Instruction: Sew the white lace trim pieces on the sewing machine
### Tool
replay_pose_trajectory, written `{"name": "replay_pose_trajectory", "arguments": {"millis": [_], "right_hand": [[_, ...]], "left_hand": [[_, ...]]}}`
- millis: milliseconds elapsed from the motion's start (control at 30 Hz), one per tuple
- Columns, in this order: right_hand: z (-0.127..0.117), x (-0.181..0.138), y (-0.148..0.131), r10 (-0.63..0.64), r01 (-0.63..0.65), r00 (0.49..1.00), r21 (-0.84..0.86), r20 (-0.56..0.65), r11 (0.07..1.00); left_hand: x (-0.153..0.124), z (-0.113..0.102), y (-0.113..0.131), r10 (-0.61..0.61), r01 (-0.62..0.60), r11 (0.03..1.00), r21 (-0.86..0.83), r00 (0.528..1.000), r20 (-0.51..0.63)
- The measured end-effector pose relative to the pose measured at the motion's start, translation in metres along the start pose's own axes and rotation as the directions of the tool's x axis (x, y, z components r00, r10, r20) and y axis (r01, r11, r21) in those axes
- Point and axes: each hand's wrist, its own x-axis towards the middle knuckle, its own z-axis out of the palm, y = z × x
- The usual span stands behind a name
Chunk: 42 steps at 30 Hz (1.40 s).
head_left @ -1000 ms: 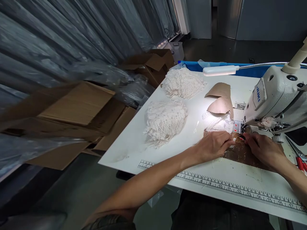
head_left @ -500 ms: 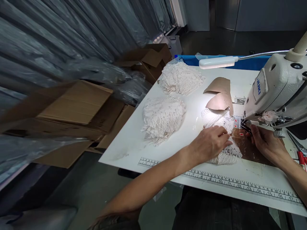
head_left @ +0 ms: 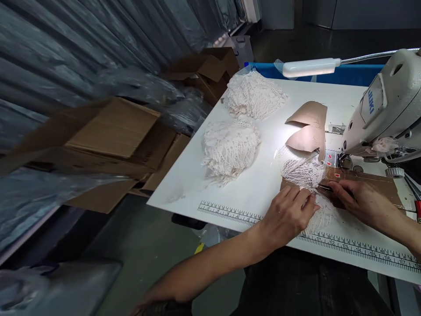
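My left hand (head_left: pixel 289 213) rests near the front edge of the white table (head_left: pixel 250 188), its fingers closed in a pinch on a piece of white lace (head_left: pixel 324 215). The lace runs back under the lamp light towards the needle of the white sewing machine (head_left: pixel 384 114). My right hand (head_left: pixel 358 199) lies on a brown board (head_left: pixel 378 184) in front of the machine, fingers closed round a thin dark tool (head_left: pixel 324 188) whose tip touches the lace.
Two beige cups (head_left: pixel 309 131) lie behind the lace. Two piles of white lace (head_left: pixel 230 147) (head_left: pixel 253 94) sit at the left. A gooseneck lamp (head_left: pixel 311 68) hangs above. Cardboard boxes (head_left: pixel 112 136) stand left of the table, with a blue bin (head_left: pixel 348 74) behind it.
The lace has come away from the needle towards the table's front edge. Both hands moved with it towards me, the right hand pulling back from the presser foot.
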Motion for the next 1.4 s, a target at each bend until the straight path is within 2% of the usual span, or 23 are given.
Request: {"name": "replay_pose_trajectory", "arguments": {"millis": [167, 333, 433, 500, 567, 667, 767, 867, 933, 1033, 1100, 1200, 1400], "right_hand": [[-0.004, -0.003, -0.006, -0.041, 0.041, 0.999, -0.006, -0.017, 0.999], [-0.010, 0.003, -0.014, 0.052, -0.046, 0.991, 0.052, -0.126, 0.998], [-0.003, 0.013, -0.015, 0.063, -0.083, 0.970, -0.079, -0.235, 0.993], [0.004, 0.019, -0.013, 0.027, -0.073, 0.967, -0.174, -0.254, 0.982], [0.012, 0.021, -0.011, -0.008, -0.047, 0.967, -0.210, -0.254, 0.977], [0.020, 0.019, -0.008, -0.054, -0.001, 0.958, -0.192, -0.283, 0.981], [0.023, 0.018, -0.007, -0.049, -0.003, 0.952, -0.166, -0.303, 0.986], [0.016, 0.018, -0.007, 0.037, -0.061, 0.962, -0.083, -0.270, 0.995], [0.007, 0.015, -0.009, 0.063, -0.054, 0.977, 0.048, -0.203, 0.997], [-0.003, 0.000, -0.014, -0.027, 0.047, 0.996, 0.256, -0.082, 0.966], [-0.003, -0.011, -0.017, -0.066, 0.061, 0.998, 0.314, 0.006, 0.947], [0.005, -0.024, -0.018, -0.028, 0.000, 0.995, 0.280, 0.095, 0.960], [0.016, -0.023, -0.017, 0.015, -0.031, 0.994, 0.144, 0.112, 0.989]], "left_hand": [[-0.004, -0.002, -0.003, -0.042, 0.043, 0.992, -0.120, 0.999, 0.016], [-0.004, 0.003, -0.006, -0.247, 0.249, 0.963, -0.107, 0.969, 0.031], [0.000, 0.007, -0.005, -0.251, 0.261, 0.956, -0.135, 0.964, 0.081], [0.002, 0.005, -0.004, -0.254, 0.274, 0.936, -0.222, 0.961, 0.112], [0.004, 0.000, -0.004, -0.308, 0.355, 0.865, -0.356, 0.934, 0.183], [0.007, -0.008, -0.008, -0.374, 0.512, 0.667, -0.541, 0.859, 0.351], [0.009, -0.012, -0.012, -0.396, 0.605, 0.492, -0.626, 0.796, 0.457], [0.009, -0.012, -0.014, -0.442, 0.669, 0.402, -0.625, 0.739, 0.508], [0.008, -0.012, -0.015, -0.439, 0.684, 0.382, -0.621, 0.726, 0.530], [0.007, -0.015, -0.014, -0.403, 0.688, 0.363, -0.628, 0.724, 0.560], [0.007, -0.018, -0.013, -0.383, 0.710, 0.346, -0.614, 0.704, 0.599], [0.007, -0.022, -0.013, -0.372, 0.742, 0.319, -0.590, 0.671, 0.642], [0.006, -0.022, -0.011, -0.394, 0.743, 0.317, -0.589, 0.668, 0.631]]}}
